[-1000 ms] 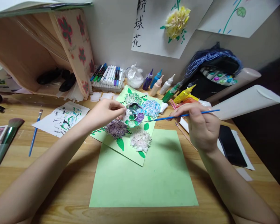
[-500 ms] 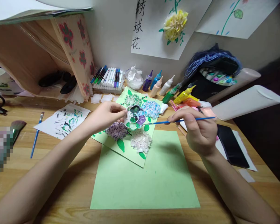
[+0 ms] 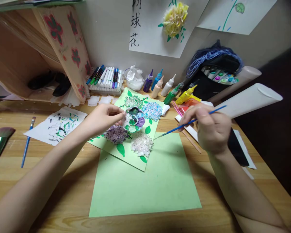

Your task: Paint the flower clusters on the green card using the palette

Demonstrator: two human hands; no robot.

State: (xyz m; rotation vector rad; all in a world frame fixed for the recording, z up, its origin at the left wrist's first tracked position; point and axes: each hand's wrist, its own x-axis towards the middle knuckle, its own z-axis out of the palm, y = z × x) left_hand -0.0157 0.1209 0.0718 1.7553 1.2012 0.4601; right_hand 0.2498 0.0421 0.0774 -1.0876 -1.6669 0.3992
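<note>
My left hand (image 3: 106, 118) grips the near-left rim of a small paint palette (image 3: 134, 119) with wells of green, purple, black and white paint. Between the fingers of my right hand (image 3: 207, 126) is a thin blue paintbrush (image 3: 177, 128), its bristles pointing left and down near the right edge of the light green card (image 3: 135, 160). Beneath the palette, this card bears textured flower heads: a green one (image 3: 133, 101), a blue one (image 3: 152, 110), a purple one (image 3: 115, 134) and a white one (image 3: 142, 144). Painted green leaves (image 3: 120, 149) lie around them.
A larger green sheet (image 3: 145, 191) lies under the card. Several paint bottles (image 3: 168, 85), a tub of white tissue (image 3: 135, 79) and a marker rack (image 3: 106, 79) line the wall. Left are a paint-smeared paper (image 3: 60, 126) and another brush (image 3: 26, 147); right, a dark phone (image 3: 237, 150).
The brush tip has come away from the palette, moving right and down, and the brush is tilted more steeply. My left hand still holds the palette. The whole view has shifted slightly.
</note>
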